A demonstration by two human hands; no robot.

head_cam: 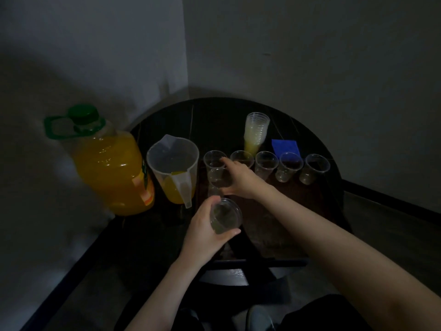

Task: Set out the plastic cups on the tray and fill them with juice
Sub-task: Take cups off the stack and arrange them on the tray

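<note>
Leftmost cup [215, 168] in right hand [238, 179], above tray [286, 211]

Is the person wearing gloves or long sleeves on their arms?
No gloves and no long sleeves. Both the left hand and the right hand are bare, and both forearms are uncovered as far as the picture shows. There are no rings, watch or bracelets that I can see, though the room is dim.
</note>
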